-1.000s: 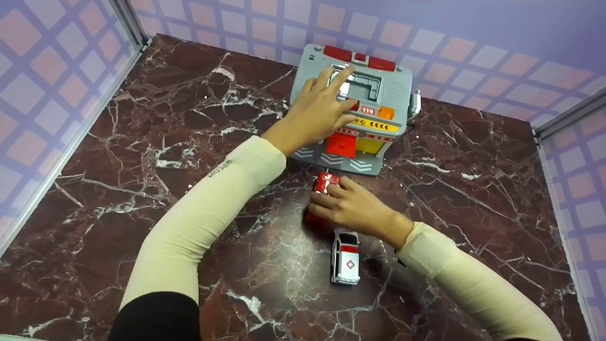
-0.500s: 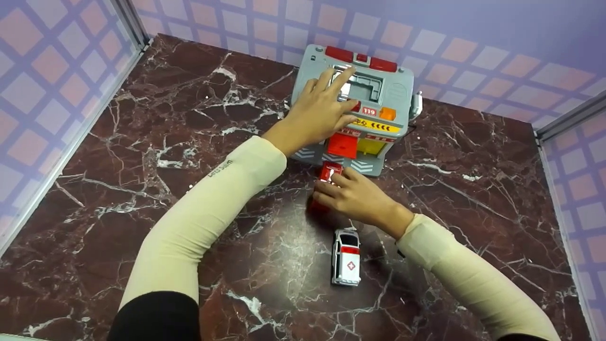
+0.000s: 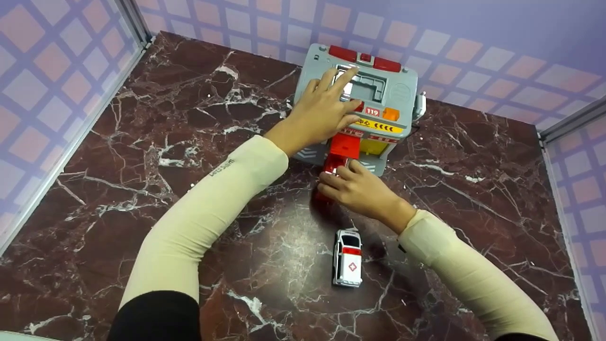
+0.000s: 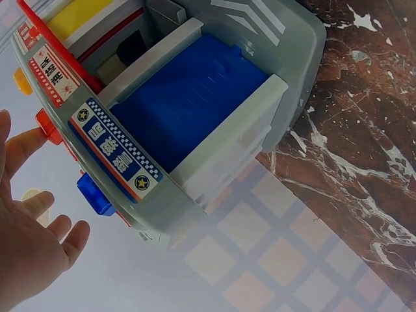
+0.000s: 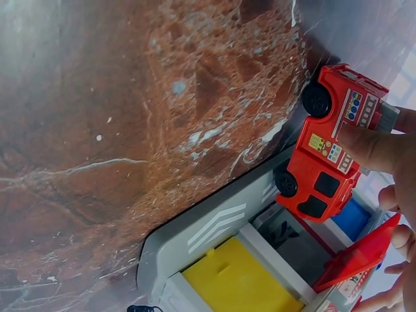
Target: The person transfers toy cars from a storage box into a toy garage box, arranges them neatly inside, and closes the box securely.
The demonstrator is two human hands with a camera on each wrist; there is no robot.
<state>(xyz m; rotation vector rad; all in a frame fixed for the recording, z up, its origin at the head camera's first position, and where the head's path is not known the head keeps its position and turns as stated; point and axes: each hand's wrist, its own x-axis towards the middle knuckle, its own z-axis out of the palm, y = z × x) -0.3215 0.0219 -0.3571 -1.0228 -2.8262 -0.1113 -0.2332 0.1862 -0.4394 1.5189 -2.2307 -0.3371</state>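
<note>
1. Head view: the left hand (image 3: 318, 113) lies flat on the roof of the grey toy station (image 3: 395, 97), fingers straight and spread, pressing rather than gripping.
2. The right hand (image 3: 362, 189) grasps the red fire truck (image 3: 334, 166) from above, fingers curled round its body.
3. The fire truck sits on the marble table (image 3: 142, 142) with its nose on the station's grey ramp, right at the red door (image 3: 344, 145), which is lifted open.
4. Right wrist view: the truck's cab (image 5: 318, 195) is entering the open bay beside the shut yellow door (image 5: 234, 276).
5. A white ambulance (image 3: 348, 258) stands on the table behind the right hand, apart from it.
6. Left wrist view: a blue door (image 4: 188, 97) shows on the station's side.
</note>
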